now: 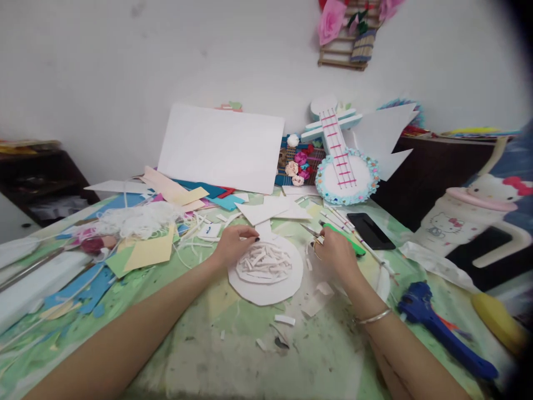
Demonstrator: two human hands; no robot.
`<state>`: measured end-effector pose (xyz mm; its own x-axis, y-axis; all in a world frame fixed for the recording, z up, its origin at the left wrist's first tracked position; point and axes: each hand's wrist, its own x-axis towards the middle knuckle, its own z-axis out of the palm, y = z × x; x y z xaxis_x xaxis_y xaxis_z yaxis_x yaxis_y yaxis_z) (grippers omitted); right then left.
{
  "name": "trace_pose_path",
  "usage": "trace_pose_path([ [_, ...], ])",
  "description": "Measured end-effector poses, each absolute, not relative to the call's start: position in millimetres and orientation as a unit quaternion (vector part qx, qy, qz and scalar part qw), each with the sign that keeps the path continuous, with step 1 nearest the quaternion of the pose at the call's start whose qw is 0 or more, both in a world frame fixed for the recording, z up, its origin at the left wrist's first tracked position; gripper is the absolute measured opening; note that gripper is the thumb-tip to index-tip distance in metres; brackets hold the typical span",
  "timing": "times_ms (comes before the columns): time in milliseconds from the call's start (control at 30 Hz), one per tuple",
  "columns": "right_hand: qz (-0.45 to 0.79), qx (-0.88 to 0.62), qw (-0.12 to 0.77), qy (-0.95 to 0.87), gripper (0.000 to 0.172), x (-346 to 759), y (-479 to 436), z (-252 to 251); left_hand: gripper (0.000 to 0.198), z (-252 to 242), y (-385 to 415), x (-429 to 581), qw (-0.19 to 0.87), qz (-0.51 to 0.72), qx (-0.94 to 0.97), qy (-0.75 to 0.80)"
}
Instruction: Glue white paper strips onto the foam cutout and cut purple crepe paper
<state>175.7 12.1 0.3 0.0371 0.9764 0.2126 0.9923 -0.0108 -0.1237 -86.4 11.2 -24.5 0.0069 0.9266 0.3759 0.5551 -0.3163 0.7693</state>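
Observation:
A white, lute-shaped foam piece lies in front of me, its round body [291,286] carrying an oval heap of small white strips [264,262]. My left hand [235,244] is over the upper left of this body, fingers bent and drawn together; whatever they may pinch is too small or hidden. My right hand [335,250] is closed around a pair of scissors [310,230], blades pointing up and left, to the right of the round piece. A green box cutter [357,250] lies right beside that hand. Small white scraps [285,320] lie nearer to me.
A finished-looking lute model [341,166] with a blue beaded rim leans on the wall beside a white board [220,147]. Coloured paper [152,250] and white string [137,222] clutter the left. A phone [370,230], blue glue gun [445,328] and cup [453,222] are at right.

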Motion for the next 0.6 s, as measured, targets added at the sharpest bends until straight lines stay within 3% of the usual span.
trace_pose_path([
  [433,-0.057,-0.731,0.042,-0.678,0.026,187,23,-10,0.012,-23,10,-100,0.218,0.436,0.696,0.527],
  [600,-0.055,-0.709,0.072,-0.699,0.023,183,19,-2,0.014,-23,11,-100,0.261,0.424,0.686,0.531],
])
